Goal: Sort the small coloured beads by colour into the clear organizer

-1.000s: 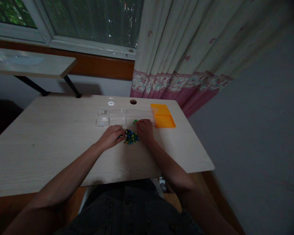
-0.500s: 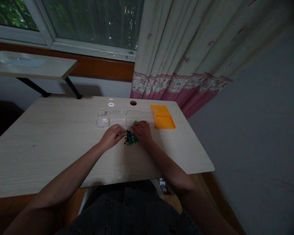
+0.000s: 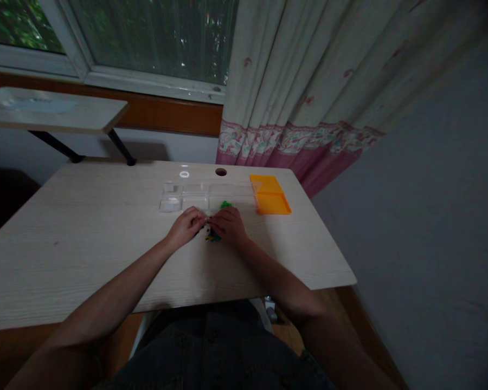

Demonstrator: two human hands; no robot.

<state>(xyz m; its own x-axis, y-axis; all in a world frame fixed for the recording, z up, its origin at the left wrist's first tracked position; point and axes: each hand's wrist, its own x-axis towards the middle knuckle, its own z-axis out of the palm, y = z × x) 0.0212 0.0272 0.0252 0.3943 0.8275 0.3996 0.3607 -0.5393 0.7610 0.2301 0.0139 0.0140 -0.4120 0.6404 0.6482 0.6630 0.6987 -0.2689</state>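
Two hands at work here, left hand (image 3: 187, 225) and right hand (image 3: 231, 226), fingers curled and tips nearly meeting; whether they pinch anything, too small to tell! One pile of small coloured pieces (image 3: 213, 236) sits right under the right fingers, partly hidden. One green cluster (image 3: 226, 204) just beyond them, at one clear divided tray (image 3: 195, 206). One orange tray (image 3: 274, 204) at its right end. Worktop (image 3: 85, 233) runs wide leftward, right edge nearer, front edge well short of the pile!
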